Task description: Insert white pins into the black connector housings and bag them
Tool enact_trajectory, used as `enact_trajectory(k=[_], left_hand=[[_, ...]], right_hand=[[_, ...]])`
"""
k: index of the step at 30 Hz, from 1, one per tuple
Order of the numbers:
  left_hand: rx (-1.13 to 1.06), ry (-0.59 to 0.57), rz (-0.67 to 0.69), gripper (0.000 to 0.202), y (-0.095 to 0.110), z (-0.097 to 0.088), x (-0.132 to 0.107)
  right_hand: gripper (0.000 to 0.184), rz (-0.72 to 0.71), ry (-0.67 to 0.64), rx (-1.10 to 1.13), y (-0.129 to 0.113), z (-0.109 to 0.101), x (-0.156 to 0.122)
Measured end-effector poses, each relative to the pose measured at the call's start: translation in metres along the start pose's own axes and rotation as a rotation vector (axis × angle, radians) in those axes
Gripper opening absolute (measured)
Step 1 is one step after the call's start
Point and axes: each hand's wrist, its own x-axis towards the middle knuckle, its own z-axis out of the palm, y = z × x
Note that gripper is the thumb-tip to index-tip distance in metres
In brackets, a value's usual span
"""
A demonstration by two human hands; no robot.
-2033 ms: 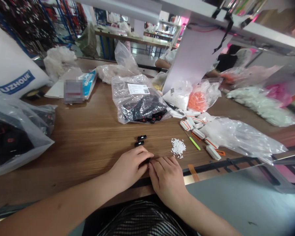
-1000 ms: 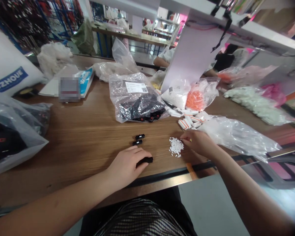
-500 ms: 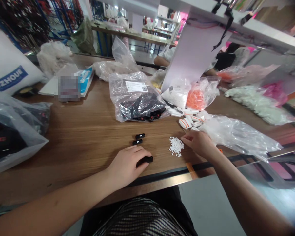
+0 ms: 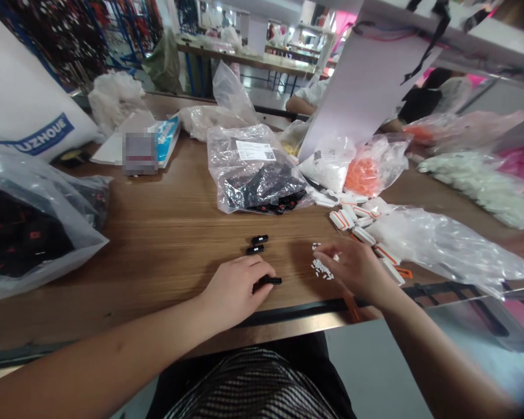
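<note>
- Worktop (image 4: 166, 233): wood-look, carries all the parts.
- Left hand (image 4: 238, 285): fingers closed around black strip (image 4: 274, 281), right end sticking out past thumb and fingers, near the front edge.
- Right hand (image 4: 353, 265): at white pellets (image 4: 322, 269), covering part of the pile in view. Thumb and index drawn close; can't tell if a pellet is pinched or whether the hand touches the pile.
- Near black block (image 4: 255, 249) and far black block (image 4: 259, 239): side by side, just beyond left hand, white marks facing up.
- Labelled bag (image 4: 255, 171): clear, black parts inside, farther back.
- White-and-orange pieces (image 4: 342, 219): loose heap beyond right hand, beside clear bag (image 4: 445, 241).
</note>
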Motion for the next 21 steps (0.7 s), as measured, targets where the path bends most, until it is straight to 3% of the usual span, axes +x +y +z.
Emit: enact_trajectory(k=[3,7,13,21], left_hand=[[-0.027,-0.019,-0.04,0.012,-0.001,0.001,0.001],[-0.019,-0.034,-0.064,0.01,-0.001,0.001,0.001],[0.021,-0.016,-0.061,0.005,0.001,0.0,0.002],[0.045,-0.032,-0.063,0.005,0.002,-0.001,0.002]], right_hand=[[0.016,-0.162,-0.082,0.102,-0.027,0.017,-0.008],[0.014,-0.221,-0.157,0.129,-0.045,0.037,-0.014],[0.015,-0.285,-0.137,0.09,-0.051,0.048,-0.015],[0.018,-0.389,-0.116,-0.077,-0.055,0.048,-0.011]])
